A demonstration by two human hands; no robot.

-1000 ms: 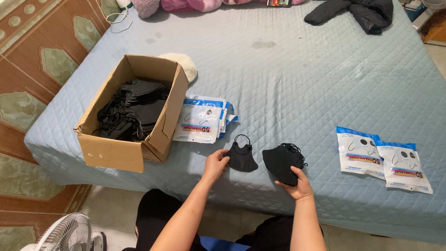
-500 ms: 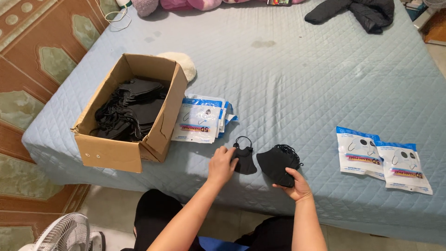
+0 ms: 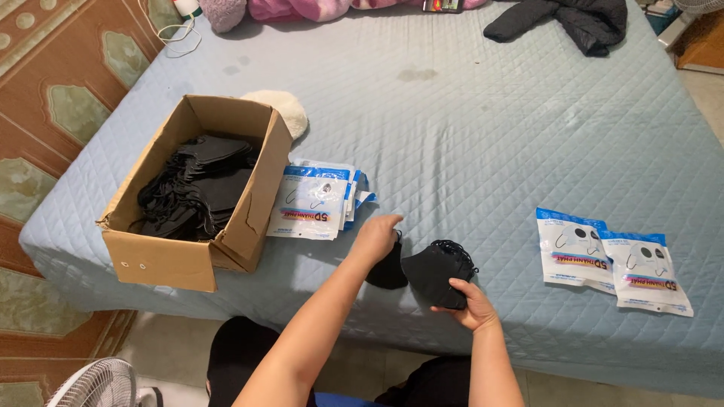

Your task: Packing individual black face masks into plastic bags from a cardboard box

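The left hand [image 3: 375,237] lay over a single black mask [image 3: 388,270] flat on the blue quilted bedspread [image 3: 467,136], fingers bent down on its upper edge — touching it, though whether they pinched it could not be told. The right hand [image 3: 471,301] gripped a small stack of black masks [image 3: 437,273] from below, thumb on top, fingers closed around the near edge. The stack sat just beside the single mask, their edges touching or nearly so.

Left of the hands lay a pile of flat white-and-blue packets [image 3: 317,202], fanned slightly, resting against the side of an open cardboard box [image 3: 181,260]. The box held a loose heap of more black masks [image 3: 200,188]. A cream-coloured round cushion [image 3: 285,109] showed just behind the box.

Well apart to the right — two more packets [image 3: 611,260] side by side, overlapping a little, near the bed's front edge. A dark jacket [image 3: 562,22] lay crumpled at the far side. A white fan [image 3: 98,384] stood on the floor, lower left.
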